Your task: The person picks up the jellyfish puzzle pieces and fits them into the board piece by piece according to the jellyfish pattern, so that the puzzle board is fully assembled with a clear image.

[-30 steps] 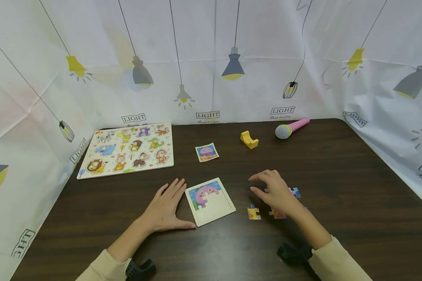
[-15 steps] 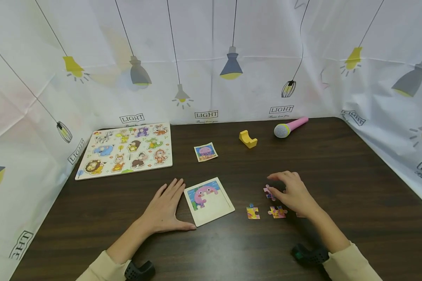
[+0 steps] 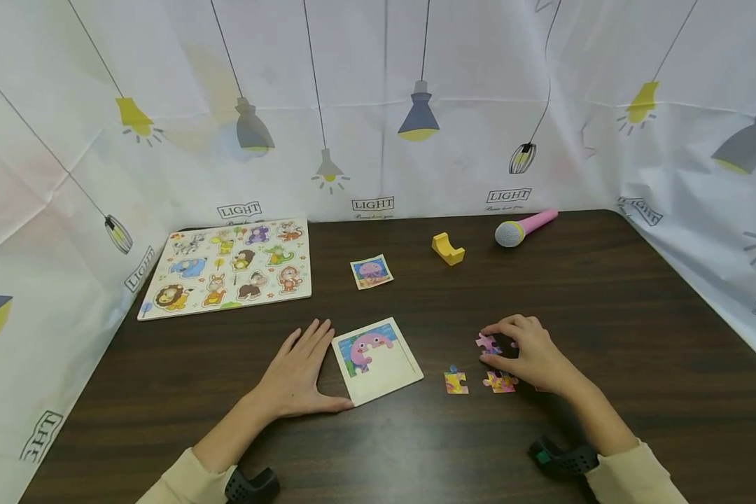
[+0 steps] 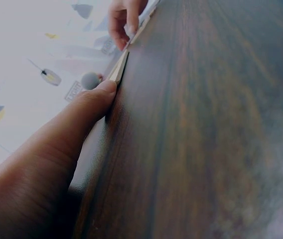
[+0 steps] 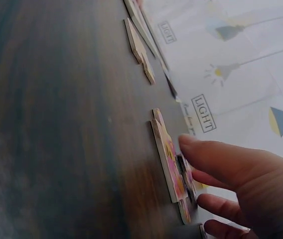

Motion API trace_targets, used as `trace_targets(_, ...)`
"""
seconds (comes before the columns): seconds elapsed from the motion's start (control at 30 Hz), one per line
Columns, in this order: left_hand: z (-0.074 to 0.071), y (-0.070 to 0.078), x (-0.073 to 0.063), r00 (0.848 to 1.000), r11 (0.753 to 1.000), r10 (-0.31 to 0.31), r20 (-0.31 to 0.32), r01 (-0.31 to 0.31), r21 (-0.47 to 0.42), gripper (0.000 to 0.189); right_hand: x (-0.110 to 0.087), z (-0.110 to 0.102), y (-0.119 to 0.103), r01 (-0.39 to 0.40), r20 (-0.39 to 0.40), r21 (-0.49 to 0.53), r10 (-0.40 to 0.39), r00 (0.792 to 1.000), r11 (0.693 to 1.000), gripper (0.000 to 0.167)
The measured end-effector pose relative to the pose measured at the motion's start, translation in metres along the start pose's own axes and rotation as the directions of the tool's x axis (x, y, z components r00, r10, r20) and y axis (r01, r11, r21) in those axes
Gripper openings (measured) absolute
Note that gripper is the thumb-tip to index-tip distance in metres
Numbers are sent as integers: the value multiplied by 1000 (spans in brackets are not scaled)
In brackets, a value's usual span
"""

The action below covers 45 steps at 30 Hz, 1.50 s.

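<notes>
A dark wood-grain table (image 3: 605, 294) fills the lower two thirds of the head view, walled on three sides by a white sheet printed with hanging lamps (image 3: 416, 84). At the left of the frame, toward the back edge, lies an animal peg puzzle board (image 3: 229, 268). Near centre frame sits the small square puzzle tray (image 3: 378, 360), its upper left already filled with a pink and blue picture, the rest bare. The left hand (image 3: 296, 374) lies flat beside the tray's left edge, fingers straight and together, thumb tip against the tray's near corner, holding nothing. Right of centre, the right hand (image 3: 532, 353) curls over a pink puzzle piece (image 3: 488, 343), thumb and fingertips pinching it; whether it has left the table I cannot tell. Two loose pieces lie just below: a yellow piece (image 3: 456, 382) and a pink-and-yellow piece (image 3: 500, 381). In the upper middle are a reference picture card (image 3: 371, 271), a yellow block (image 3: 447, 248) and a pink toy microphone (image 3: 523, 228).

The piece looks thin, stiff and very light, probably card or thin wood, likely to slide on the smooth tabletop. I judge the best hold to be a pinch across opposite edges, clear of the tabs.
</notes>
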<state>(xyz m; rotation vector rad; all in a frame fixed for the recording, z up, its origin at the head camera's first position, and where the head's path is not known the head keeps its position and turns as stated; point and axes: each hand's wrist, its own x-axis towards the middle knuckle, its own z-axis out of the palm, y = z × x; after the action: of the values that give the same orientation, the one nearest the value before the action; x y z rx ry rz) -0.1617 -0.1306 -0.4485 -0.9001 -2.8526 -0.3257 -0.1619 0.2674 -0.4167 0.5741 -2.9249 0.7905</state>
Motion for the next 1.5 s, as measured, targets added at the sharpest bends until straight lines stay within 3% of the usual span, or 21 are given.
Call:
trace_targets(0.7, -1, 7, 2, 1000, 999, -25, 13, 25, 28, 123, 0, 2, 1, 21, -8, -38, -21, 1000, 999, 39)
trace_targets(1.1, 2, 10, 0, 998, 998, -56, 18, 56, 31, 125, 1, 5, -2, -48, 0, 18, 48, 999, 999, 36)
trace_targets(1.5, 1, 10, 0, 998, 998, -55, 22, 55, 22, 121, 2, 7, -1, -45, -60, 1, 45, 997, 999, 35)
